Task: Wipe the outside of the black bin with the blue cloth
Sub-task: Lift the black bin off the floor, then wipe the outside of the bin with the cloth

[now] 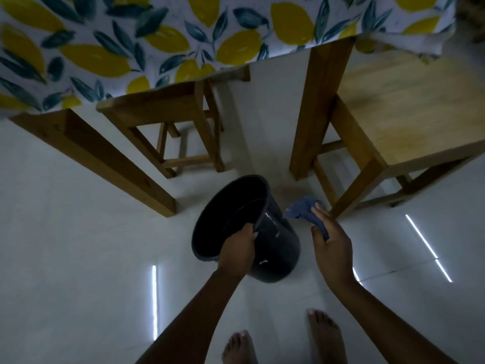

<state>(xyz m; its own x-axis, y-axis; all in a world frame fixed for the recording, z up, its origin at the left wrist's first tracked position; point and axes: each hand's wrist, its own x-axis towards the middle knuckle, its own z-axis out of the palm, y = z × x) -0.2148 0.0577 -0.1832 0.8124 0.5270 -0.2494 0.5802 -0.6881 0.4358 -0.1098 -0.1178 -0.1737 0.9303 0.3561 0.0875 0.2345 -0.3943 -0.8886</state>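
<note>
The table (pixel 183 43) with its lemon-print cloth fills the far side, two wooden stools under and beside it: one stool (pixel 162 119) far left of centre, a bigger stool (pixel 409 106) on the right. On the pale floor (pixel 78 232) between them stands the black bin (pixel 273 248), tipped so its mouth faces left and away. The wiping looks about to begin or between strokes, since the blue cloth (pixel 304 208) is just beside the bin's right wall, not clearly touching it. Next, the cloth needs pressing flat against that wall, where pale smears show, and drawing along it. The left hand (pixel 238 248) reaches down and clasps the near rim, steadying the tilt. The right hand (pixel 330 243) hovers to the right, fingers clenched around the bunched cloth.
</note>
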